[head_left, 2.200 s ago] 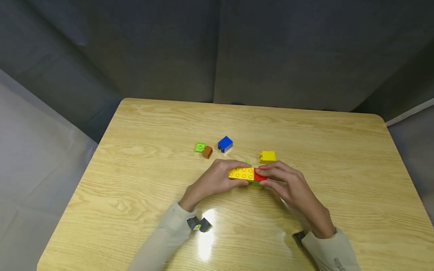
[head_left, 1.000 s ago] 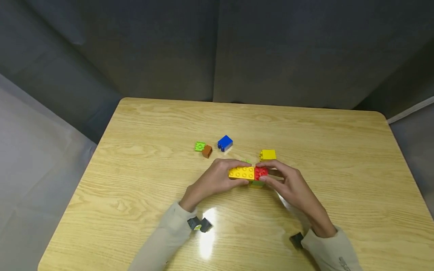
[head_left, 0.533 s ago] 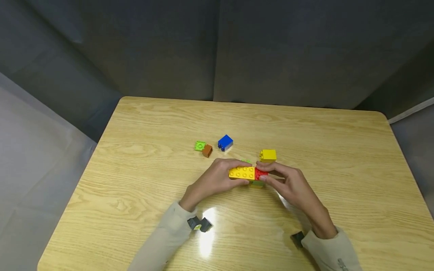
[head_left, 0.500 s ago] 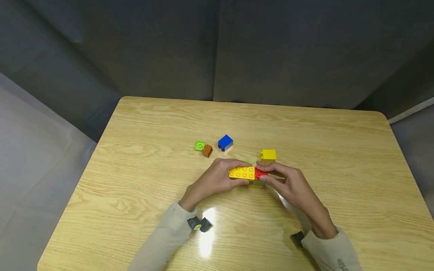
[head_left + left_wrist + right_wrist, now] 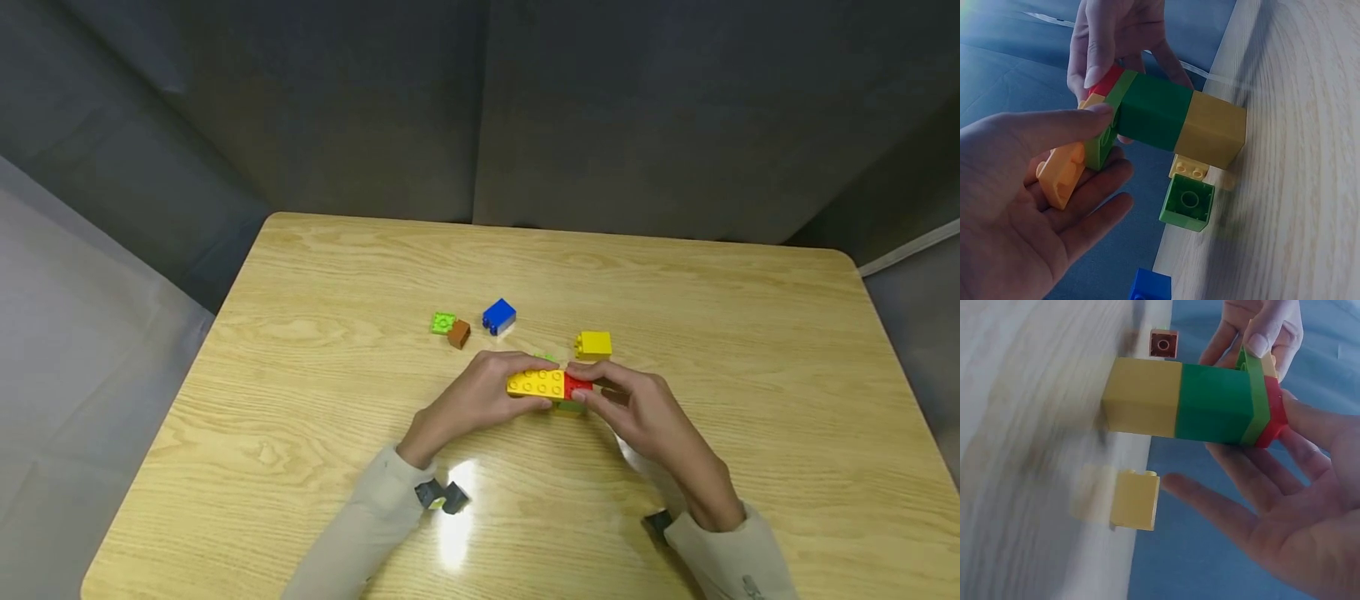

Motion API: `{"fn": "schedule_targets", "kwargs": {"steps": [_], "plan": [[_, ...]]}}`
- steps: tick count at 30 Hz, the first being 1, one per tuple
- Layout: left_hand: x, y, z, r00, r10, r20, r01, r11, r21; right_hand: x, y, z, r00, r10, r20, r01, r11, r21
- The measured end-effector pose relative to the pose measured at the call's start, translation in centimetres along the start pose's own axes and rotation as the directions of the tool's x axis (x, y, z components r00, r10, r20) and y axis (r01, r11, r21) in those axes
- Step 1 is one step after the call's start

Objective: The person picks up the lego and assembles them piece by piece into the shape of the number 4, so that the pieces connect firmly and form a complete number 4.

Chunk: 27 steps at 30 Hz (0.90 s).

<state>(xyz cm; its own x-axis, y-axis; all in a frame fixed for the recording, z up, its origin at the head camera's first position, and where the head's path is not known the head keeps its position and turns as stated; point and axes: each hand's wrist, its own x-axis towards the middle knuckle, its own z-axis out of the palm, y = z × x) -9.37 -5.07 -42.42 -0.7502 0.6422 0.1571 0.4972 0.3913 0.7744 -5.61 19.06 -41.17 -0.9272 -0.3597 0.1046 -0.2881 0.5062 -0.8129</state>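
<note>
A toy building-brick tower stands upright on the table: a yellow brick (image 5: pixel 1144 397) at the bottom, a dark green brick (image 5: pixel 1154 111) above it, then a light green plate (image 5: pixel 1259 397). On top, a long yellow brick (image 5: pixel 536 383) and a small red brick (image 5: pixel 576 385) sit side by side. My left hand (image 5: pixel 483 390) grips the tower's upper left part, thumb on the near side and fingers on the far side around the yellow brick. With thumb and fingertips my right hand (image 5: pixel 637 408) pinches the red brick at the right end.
Behind the hands lie loose bricks: a light green one (image 5: pixel 442 323), a brown one (image 5: pixel 459 334), a blue one (image 5: pixel 498 317) and a yellow one (image 5: pixel 594 345). Just beyond the tower is another green brick (image 5: pixel 1188 203), mostly hidden in the head view. Dark curtain (image 5: pixel 480 108) hangs behind the table.
The right fingers, earlier laid over the red brick's top, have moved apart to its near and far sides and drawn in on it again. The left hand stays put.
</note>
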Motion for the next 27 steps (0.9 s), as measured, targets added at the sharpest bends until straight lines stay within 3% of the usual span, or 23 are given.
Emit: {"fn": "schedule_targets", "kwargs": {"steps": [7,16,23,27], "plan": [[-0.15,-0.15,0.02,1.000,-0.011,-0.002,0.011,1.000,0.003,0.17,-0.15,0.02,1.000,0.001,0.010,0.000,0.999,-0.037],[-0.23,-0.19,0.34,0.999,-0.044,0.009,0.044,0.999,0.005,0.19,0.58,0.03,0.991,0.111,0.069,-0.118,0.987,0.105],[-0.14,-0.06,0.22,1.000,-0.021,0.002,0.021,1.000,-0.005,0.05,0.07,-0.18,0.995,0.030,0.098,-0.035,0.998,0.053],[-0.10,0.04,0.12,1.000,-0.020,0.006,0.020,1.000,-0.005,0.12,-0.24,0.15,0.998,0.006,0.065,-0.007,1.000,0.011]]}}
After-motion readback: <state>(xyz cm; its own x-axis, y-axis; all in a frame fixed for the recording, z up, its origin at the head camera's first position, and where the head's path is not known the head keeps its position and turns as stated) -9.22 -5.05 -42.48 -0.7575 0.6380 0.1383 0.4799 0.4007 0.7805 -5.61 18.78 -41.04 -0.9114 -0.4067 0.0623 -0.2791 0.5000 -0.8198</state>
